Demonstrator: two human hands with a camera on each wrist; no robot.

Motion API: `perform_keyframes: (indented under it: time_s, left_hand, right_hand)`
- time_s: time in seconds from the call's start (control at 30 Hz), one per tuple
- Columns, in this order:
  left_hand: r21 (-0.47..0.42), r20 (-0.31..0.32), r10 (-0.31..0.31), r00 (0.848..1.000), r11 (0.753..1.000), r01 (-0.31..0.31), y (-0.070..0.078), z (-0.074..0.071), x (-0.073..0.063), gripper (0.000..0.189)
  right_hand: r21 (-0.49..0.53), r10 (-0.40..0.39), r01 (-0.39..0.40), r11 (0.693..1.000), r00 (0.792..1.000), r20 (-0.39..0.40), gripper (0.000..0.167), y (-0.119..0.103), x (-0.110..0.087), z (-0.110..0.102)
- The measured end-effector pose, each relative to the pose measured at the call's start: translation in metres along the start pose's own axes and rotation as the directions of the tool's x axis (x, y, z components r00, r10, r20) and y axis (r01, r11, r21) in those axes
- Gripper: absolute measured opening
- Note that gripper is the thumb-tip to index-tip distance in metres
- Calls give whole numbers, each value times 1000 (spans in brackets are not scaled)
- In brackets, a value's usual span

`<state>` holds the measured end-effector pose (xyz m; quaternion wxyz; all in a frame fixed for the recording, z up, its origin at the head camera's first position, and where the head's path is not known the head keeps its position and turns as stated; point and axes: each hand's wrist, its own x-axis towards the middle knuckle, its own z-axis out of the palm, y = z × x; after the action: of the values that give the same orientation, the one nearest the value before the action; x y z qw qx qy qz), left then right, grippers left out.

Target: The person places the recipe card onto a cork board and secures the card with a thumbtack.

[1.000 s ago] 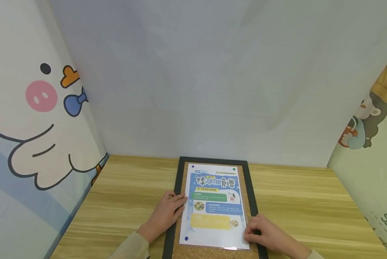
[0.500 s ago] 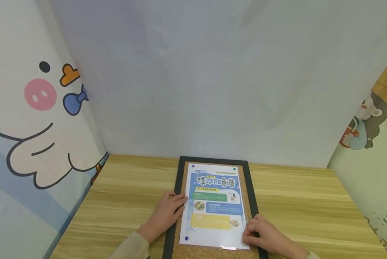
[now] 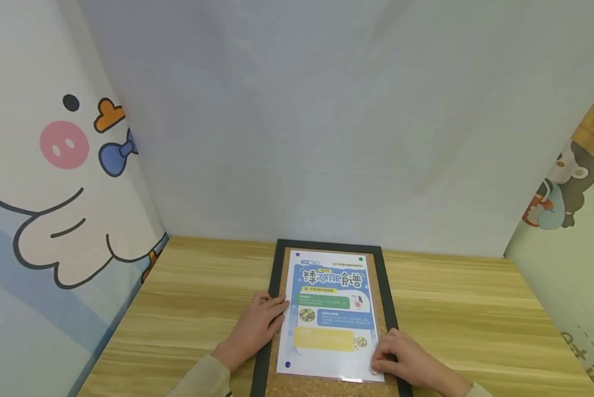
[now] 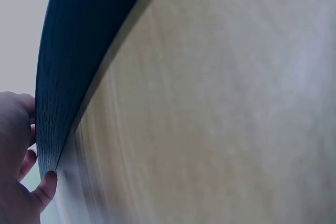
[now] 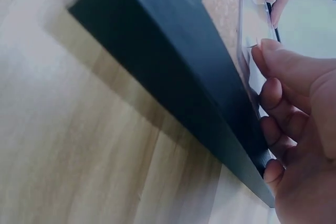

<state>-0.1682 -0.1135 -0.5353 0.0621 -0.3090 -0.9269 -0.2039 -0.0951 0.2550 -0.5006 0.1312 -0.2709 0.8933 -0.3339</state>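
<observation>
A sheet with printed blue, green and yellow panels [image 3: 332, 309] lies on a black-framed corkboard [image 3: 389, 300]. Thumbtacks show in its upper left corner, upper right corner [image 3: 360, 258] and lower left corner [image 3: 288, 364]. My left hand [image 3: 254, 328] holds the board's left side, with fingers on both sides of the frame bar in the left wrist view. At the sheet's lower right corner, my right hand [image 3: 401, 355] pinches a thumbtack between thumb and forefinger. Its thin metal point [image 5: 253, 46] shows in the right wrist view; its head is hidden by the fingertips.
The board lies on a wood-grain table [image 3: 475, 320], with its far edge close to a pale cloth backdrop [image 3: 297, 138]. Cartoon-printed cloths hang at the left [image 3: 38, 231] and right [image 3: 574, 264].
My right hand has shifted very slightly left at the sheet's lower right corner. The left hand and the board keep their places; the view sways a little.
</observation>
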Motion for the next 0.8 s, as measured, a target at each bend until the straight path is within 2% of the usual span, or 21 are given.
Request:
perform_keyframes:
  time_s: [0.1, 0.37, 0.6, 0.8]
  left_hand:
    - [1, 5, -3, 1000, 1000, 3, 0, 1, 1, 36]
    - [1, 17, -4, 1000, 1000, 4, -2, 3, 1, 36]
    - [13, 21, -14, 1000, 1000, 14, -2, 3, 1, 36]
    - [6, 7, -5, 1000, 1000, 5, -1, 2, 2, 36]
  right_hand:
    - [2, 6, -6, 1000, 1000, -2, 14, 1, 0, 1]
    - [-25, -40, 39, 999, 998, -46, 12, 1, -3, 4]
    - [-85, -114, 106, 991, 989, -95, 12, 4, -6, 9]
    - [-63, -92, 86, 994, 992, -90, 11, 3, -6, 10]
